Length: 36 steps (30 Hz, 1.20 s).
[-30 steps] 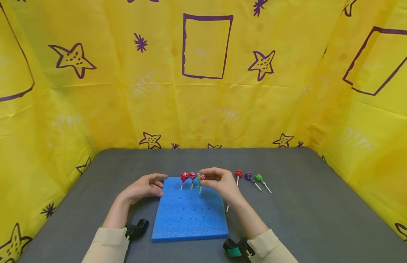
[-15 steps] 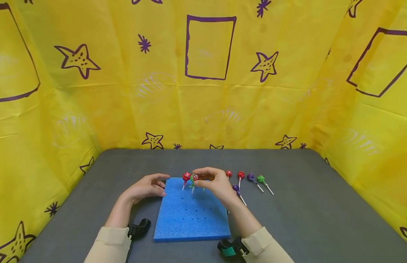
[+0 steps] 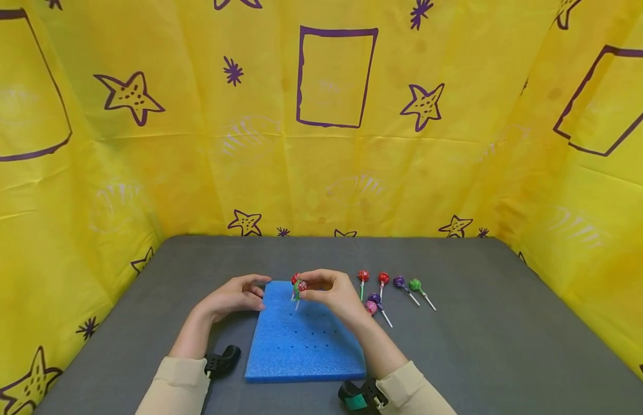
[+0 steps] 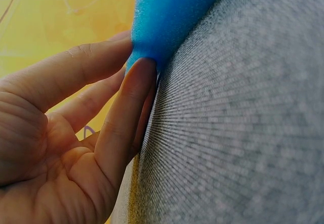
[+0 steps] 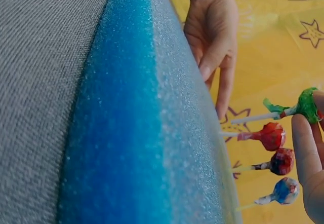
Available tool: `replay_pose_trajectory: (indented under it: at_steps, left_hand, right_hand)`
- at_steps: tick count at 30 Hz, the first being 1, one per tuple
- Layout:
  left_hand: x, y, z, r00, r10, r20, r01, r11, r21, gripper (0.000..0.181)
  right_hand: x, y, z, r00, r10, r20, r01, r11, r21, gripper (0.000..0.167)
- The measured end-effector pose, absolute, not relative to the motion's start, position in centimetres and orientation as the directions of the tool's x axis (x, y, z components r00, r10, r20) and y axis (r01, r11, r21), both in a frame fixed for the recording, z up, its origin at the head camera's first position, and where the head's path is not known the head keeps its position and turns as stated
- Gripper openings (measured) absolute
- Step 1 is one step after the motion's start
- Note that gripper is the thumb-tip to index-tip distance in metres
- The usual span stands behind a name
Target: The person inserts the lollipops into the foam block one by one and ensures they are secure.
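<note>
Head view: I had the right grip (image 3: 335, 294) clamped on the round, green-wrapped lollipop (image 5: 305, 106), its white stick (image 5: 255, 117) pointing down just above the blue foam board (image 3: 308, 363); the left grip (image 3: 232, 297) touched that board's edge

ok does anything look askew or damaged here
Nothing stands out. The foam looks flat with no visible tears, and the three lollipops in it stand upright. The right hand holds a green lollipop, partly covered. No spill shows on the table.
</note>
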State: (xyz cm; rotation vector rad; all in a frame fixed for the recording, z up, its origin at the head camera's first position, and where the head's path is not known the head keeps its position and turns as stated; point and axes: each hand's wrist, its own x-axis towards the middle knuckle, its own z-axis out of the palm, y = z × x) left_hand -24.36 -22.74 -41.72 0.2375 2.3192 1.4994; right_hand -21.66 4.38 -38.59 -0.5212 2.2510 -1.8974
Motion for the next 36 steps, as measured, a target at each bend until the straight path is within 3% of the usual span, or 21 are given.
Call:
replay_pose_trajectory:
  at_steps: [36]
  left_hand:
    - [-24.3, -22.9, -41.6, -0.916, 0.344, -0.207, -0.047, 0.421, 0.906, 0.067]
  right_hand:
    - [-21.6, 3.6, -39.8, -0.898, -0.424, 0.115, -0.187, 0.132, -0.974, 0.030]
